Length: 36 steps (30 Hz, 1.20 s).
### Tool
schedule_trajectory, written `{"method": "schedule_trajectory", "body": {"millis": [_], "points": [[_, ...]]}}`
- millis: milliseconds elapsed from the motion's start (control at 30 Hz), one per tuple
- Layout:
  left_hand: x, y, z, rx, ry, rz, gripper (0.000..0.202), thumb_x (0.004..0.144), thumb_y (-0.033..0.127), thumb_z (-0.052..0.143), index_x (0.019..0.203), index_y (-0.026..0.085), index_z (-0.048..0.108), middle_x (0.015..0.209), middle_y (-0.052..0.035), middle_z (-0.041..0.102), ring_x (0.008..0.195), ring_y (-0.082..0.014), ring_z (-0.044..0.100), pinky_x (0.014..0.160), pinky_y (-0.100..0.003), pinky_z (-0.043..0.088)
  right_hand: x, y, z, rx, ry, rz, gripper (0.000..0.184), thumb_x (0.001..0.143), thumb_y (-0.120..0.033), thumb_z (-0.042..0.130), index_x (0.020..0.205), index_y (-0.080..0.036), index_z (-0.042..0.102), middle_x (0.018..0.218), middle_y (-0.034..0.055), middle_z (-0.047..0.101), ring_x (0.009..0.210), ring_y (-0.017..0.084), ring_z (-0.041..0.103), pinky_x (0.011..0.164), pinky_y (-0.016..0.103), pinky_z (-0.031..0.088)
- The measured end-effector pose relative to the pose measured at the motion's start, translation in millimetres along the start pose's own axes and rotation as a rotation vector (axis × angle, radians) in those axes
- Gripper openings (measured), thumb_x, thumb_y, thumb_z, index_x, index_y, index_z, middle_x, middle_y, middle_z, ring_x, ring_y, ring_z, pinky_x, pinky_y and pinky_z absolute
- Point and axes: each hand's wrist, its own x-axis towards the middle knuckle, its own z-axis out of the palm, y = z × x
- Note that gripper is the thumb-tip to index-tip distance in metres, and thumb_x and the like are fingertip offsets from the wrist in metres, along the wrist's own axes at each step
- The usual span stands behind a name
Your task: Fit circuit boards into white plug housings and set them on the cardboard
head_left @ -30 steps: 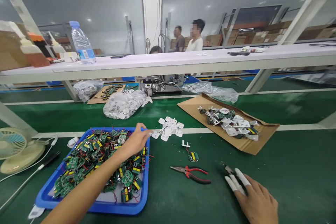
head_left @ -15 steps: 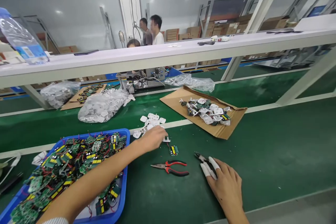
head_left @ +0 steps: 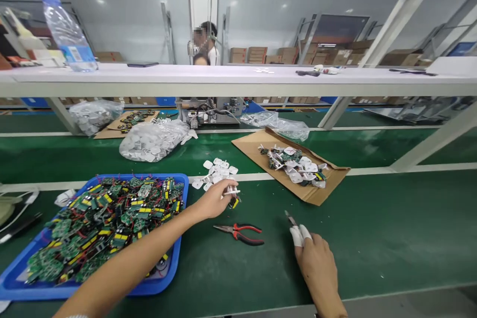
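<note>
My left hand [head_left: 213,200] is closed on a white plastic plug piece [head_left: 232,191], beside the pile of white covers. A small circuit board [head_left: 234,202] with yellow parts hangs close under that piece. My right hand [head_left: 316,263], with white finger cots on its fingertips, is closed around a pair of cutters [head_left: 290,218]; their jaws point away from me and the handles are mostly hidden under the hand. Between the hands, needle-nose pliers [head_left: 238,233] with red and black handles lie on the green bench.
A blue tray [head_left: 176,253] heaped with circuit boards stands at left. White covers [head_left: 218,171] lie loose near the middle. Cardboard [head_left: 316,198] bearing assembled pieces is at right. Behind are a bag of white parts [head_left: 152,141], a raised shelf [head_left: 246,75] and people.
My left hand has lifted the plug piece slightly, and the circuit board has come up off the bench with it. My right hand has closed around the cutters. The camera view has levelled.
</note>
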Motion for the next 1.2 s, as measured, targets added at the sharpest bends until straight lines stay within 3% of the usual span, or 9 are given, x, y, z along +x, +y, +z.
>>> {"method": "schedule_trajectory", "body": {"millis": [133,200,300,400,567,700,867,1067,1200], "points": [[-52.3,15.9,-16.5,-0.659,0.158,-0.125,0.034,0.100,0.026,0.051,0.132,0.014,0.055,0.113,-0.0147,0.068,0.102,-0.0257,0.073,0.091,-0.038,0.057,11.5,-22.2,-9.4,0.183,-0.046,0.066,0.057,0.094,-0.067,0.034,0.082,-0.021,0.066,0.074,0.0109,0.067,0.068,0.025,0.062,0.061,0.034,0.049],[-73.7,23.6,-21.9,-1.045,0.212,-0.235,0.040,0.096,0.032,0.062,0.131,0.014,0.056,0.101,-0.0123,0.072,0.092,-0.0264,0.075,0.086,-0.041,0.058,13.2,-50.7,-16.8,0.439,-0.196,0.136,0.058,0.091,-0.073,0.040,0.087,-0.021,0.066,0.071,0.0076,0.067,0.066,0.023,0.064,0.062,0.032,0.052],[-96.6,31.1,-29.8,-1.281,0.264,-0.368,0.045,0.088,0.034,0.074,0.125,0.014,0.061,0.097,-0.0119,0.074,0.065,-0.0194,0.072,0.067,-0.033,0.057,11.5,-105.1,-31.1,0.796,-0.404,0.101,0.060,0.092,-0.073,0.040,0.098,-0.019,0.067,0.075,0.0063,0.068,0.066,0.021,0.064,0.065,0.032,0.054],[-113.9,33.5,-37.3,-1.340,0.312,-0.422,0.047,0.083,0.032,0.078,0.123,0.012,0.064,0.104,-0.0159,0.075,0.050,-0.0120,0.064,0.053,-0.025,0.049,7.2,-155.3,-44.0,0.817,-0.438,-0.115,0.058,0.099,-0.064,0.037,0.119,-0.018,0.066,0.083,0.0065,0.069,0.071,0.020,0.065,0.069,0.031,0.055],[-143.9,36.5,-47.2,-1.331,0.450,-0.427,0.077,0.083,0.037,0.078,0.151,0.021,0.045,0.101,-0.0127,0.076,0.051,-0.0134,0.067,0.053,-0.024,0.050,1.2,-206.7,-52.9,0.636,-0.397,-0.602,0.044,0.104,-0.039,0.042,0.145,-0.024,0.050,0.113,0.0098,0.067,0.095,0.020,0.065,0.079,0.029,0.055],[-165.7,40.6,-53.6,-1.277,0.519,-0.447,0.085,0.081,0.047,0.080,0.153,0.020,0.043,0.085,-0.0070,0.075,0.051,-0.0166,0.069,0.049,-0.024,0.049,0.1,-229.1,-45.1,0.476,-0.178,-0.904,0.029,0.101,-0.024,0.046,0.125,-0.019,0.061,0.102,0.0096,0.065,0.080,0.019,0.060,0.068,0.031,0.050],[-183.1,42.3,-55.1,-1.233,0.611,-0.515,0.083,0.077,0.056,0.080,0.145,0.016,0.053,0.078,-0.0034,0.070,0.053,-0.0185,0.071,0.054,-0.026,0.054,-2.9,-248.4,-37.8,0.182,0.065,-0.954,0.019,0.081,-0.006,0.052,0.072,-0.021,0.061,0.091,0.0093,0.061,0.076,0.020,0.051,0.064,0.033,0.039],[-193.3,39.2,-49.1,-1.143,0.678,-0.511,0.080,0.086,0.057,0.070,0.151,0.019,0.044,0.087,-0.0043,0.072,0.063,-0.0201,0.075,0.059,-0.027,0.056,-9.4,-265.0,-41.5,0.045,0.115,-0.920,0.016,0.074,-0.007,0.058,0.065,-0.021,0.059,0.099,0.0123,0.061,0.092,0.025,0.051,0.080,0.039,0.041],[-195.7,37.7,-47.7,-1.143,0.662,-0.502,0.071,0.089,0.056,0.068,0.144,0.016,0.049,0.077,-0.0029,0.071,0.060,-0.0176,0.072,0.061,-0.027,0.056,-13.1,-268.8,-39.0,0.002,0.129,-0.926,0.015,0.072,-0.008,0.062,0.065,-0.021,0.059,0.102,0.0117,0.061,0.097,0.026,0.051,0.088,0.040,0.041]]}}
